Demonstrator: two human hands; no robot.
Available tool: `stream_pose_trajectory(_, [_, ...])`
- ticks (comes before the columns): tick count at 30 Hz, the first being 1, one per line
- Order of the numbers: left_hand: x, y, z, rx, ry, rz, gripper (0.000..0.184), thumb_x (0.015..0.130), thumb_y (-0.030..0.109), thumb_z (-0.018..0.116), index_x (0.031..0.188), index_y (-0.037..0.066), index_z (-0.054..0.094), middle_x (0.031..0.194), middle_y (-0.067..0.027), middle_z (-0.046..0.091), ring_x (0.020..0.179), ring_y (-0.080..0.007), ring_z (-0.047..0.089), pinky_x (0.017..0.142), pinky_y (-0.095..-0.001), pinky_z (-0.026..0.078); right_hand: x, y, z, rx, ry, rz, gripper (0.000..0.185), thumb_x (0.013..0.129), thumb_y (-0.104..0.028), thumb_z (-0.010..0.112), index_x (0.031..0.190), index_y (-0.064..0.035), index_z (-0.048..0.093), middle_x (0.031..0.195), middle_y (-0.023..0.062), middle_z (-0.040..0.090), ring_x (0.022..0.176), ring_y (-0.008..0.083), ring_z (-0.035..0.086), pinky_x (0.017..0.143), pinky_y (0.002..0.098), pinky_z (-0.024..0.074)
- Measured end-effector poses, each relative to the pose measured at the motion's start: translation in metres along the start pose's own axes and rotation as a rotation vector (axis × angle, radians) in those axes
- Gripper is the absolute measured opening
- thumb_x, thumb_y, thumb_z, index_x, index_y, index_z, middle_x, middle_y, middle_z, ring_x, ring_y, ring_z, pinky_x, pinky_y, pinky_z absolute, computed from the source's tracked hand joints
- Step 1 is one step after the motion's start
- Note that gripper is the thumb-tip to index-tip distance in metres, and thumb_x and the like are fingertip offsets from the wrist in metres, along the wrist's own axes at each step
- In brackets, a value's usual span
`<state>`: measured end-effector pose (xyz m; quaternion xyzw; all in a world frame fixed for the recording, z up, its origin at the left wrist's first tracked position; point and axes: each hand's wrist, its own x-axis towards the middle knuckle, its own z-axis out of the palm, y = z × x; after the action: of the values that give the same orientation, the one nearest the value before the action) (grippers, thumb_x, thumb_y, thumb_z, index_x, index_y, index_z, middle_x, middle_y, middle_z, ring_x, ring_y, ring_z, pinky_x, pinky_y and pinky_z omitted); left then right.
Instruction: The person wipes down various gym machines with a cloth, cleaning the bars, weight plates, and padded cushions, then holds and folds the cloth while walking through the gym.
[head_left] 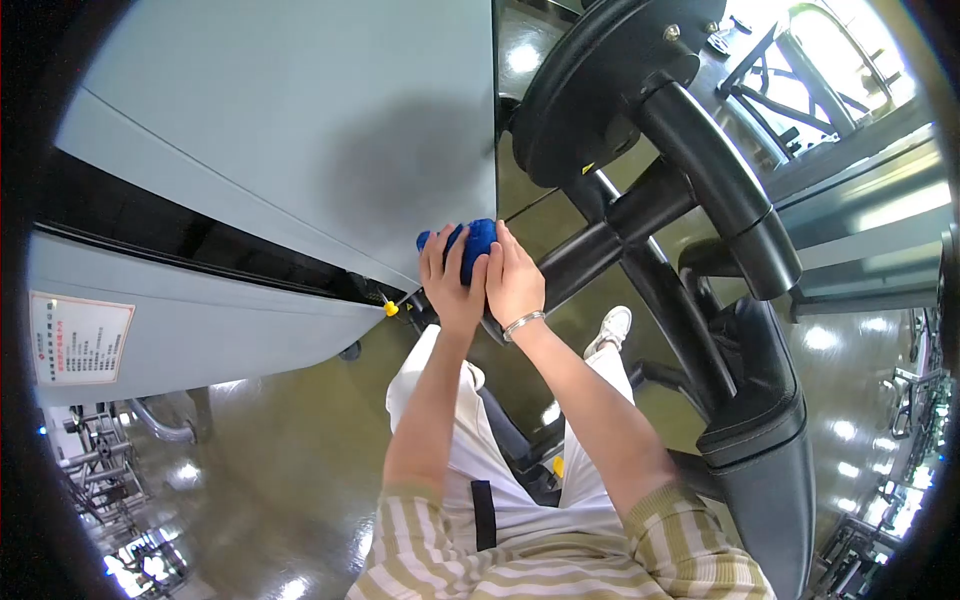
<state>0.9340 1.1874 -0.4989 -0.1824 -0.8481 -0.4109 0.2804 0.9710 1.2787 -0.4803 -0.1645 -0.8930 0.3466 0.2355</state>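
Observation:
A blue cloth, bunched up, lies against the lower right corner of the large grey machine panel. My left hand is on the cloth with its fingers spread over it, pressing it. Close beside it, my right hand touches the cloth's right edge, its fingers pointing up along the panel's edge; a silver bracelet is on that wrist. What the right fingertips hold, if anything, is hard to make out.
Black machine arms with a round disc stand at the upper right. A black padded seat is at the right. A yellow knob sits left of my hands. A lower panel bears a paper notice.

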Motion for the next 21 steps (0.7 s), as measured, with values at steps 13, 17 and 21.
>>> stream_pose_trajectory(13, [0.015, 0.021, -0.004, 0.19, -0.289, 0.096, 0.032, 0.079, 0.026, 0.064, 0.106, 0.009, 0.063, 0.123, -0.0091, 0.054, 0.118, -0.036, 0.044, 0.098, -0.0424, 0.034, -0.007, 0.018, -0.006, 0.194, 0.143, 0.123, 0.006, 0.083, -0.002, 0.049, 0.088, 0.0001, 0.051, 0.084, 0.0186, 0.056, 0.082, 0.0396, 0.054, 0.07, 0.0452, 0.0438])
stream_pose_trajectory(17, [-0.037, 0.021, -0.018, -0.221, -0.205, -0.106, 0.025, 0.079, 0.011, 0.063, 0.103, 0.003, 0.063, 0.133, -0.0099, 0.047, 0.132, -0.0393, 0.024, 0.107, -0.044, 0.021, -0.032, 0.025, -0.036, 0.135, 0.005, -0.27, 0.018, 0.071, 0.005, 0.052, 0.088, -0.0006, 0.053, 0.084, 0.0162, 0.054, 0.082, 0.0359, 0.052, 0.072, 0.0426, 0.0442])
stream_pose_trajectory(21, [-0.1, 0.05, -0.013, -0.594, -0.071, -0.528, 0.04, 0.086, 0.012, 0.057, 0.121, -0.004, 0.048, 0.142, -0.0135, 0.035, 0.12, -0.0275, 0.041, 0.093, -0.0338, 0.037, -0.066, 0.02, -0.048, 0.137, -0.049, -0.301, 0.026, 0.063, 0.005, 0.055, 0.089, -0.0014, 0.054, 0.083, 0.0135, 0.051, 0.082, 0.0334, 0.049, 0.074, 0.0402, 0.0443])
